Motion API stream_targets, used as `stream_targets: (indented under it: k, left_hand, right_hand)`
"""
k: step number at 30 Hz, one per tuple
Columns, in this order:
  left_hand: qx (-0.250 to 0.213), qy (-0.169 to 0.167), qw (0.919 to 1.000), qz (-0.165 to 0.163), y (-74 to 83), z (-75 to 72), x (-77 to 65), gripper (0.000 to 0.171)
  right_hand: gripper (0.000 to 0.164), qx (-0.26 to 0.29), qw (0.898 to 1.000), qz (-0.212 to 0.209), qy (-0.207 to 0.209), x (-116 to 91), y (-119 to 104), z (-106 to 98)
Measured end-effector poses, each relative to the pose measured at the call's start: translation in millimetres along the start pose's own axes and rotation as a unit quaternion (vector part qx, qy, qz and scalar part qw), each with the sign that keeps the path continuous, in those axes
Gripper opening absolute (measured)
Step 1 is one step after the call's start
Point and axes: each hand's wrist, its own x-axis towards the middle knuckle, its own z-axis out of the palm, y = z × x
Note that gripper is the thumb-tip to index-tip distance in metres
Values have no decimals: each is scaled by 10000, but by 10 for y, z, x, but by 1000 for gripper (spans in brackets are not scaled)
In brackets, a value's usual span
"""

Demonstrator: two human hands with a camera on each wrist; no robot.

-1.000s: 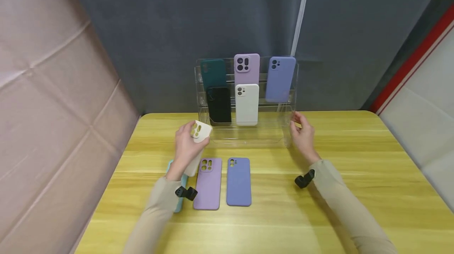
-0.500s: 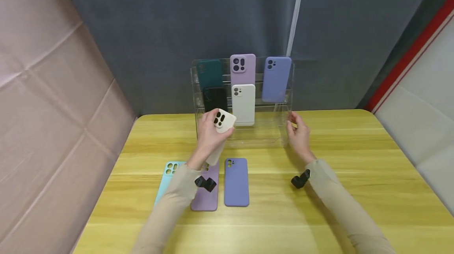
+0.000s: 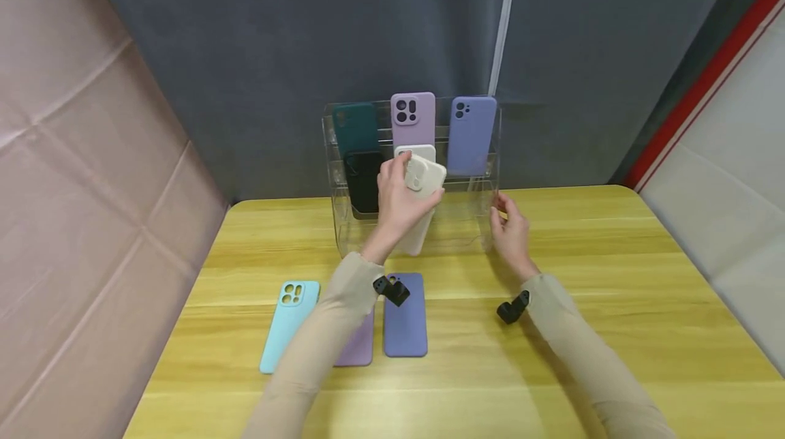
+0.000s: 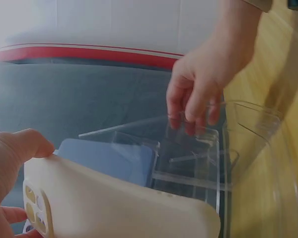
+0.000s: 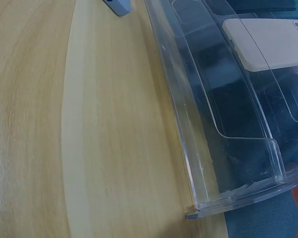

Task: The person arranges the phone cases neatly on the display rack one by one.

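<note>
One cream case (image 3: 428, 180), shifted right, in left hand (image 3: 397, 206)

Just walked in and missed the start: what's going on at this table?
A person's left hand holds a cream phone case in front of a clear rack, while their right hand touches the rack's side. Five cases stand in the rack; a turquoise case, a purple case and a blue-violet case lie on the table.
</note>
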Motion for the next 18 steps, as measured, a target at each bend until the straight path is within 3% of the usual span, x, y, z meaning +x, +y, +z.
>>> stream_targets:
  k: [7,18]
  left_hand:
    - [-278,376,9985,292,243,166,165,81]
    - [-508,983,9911,735,436,455,338,84]
  right_hand:
    - [28,16,9999,152,7,-2,-31,-4]
    - [27,-38,9999,26,90,-4,-8,19]
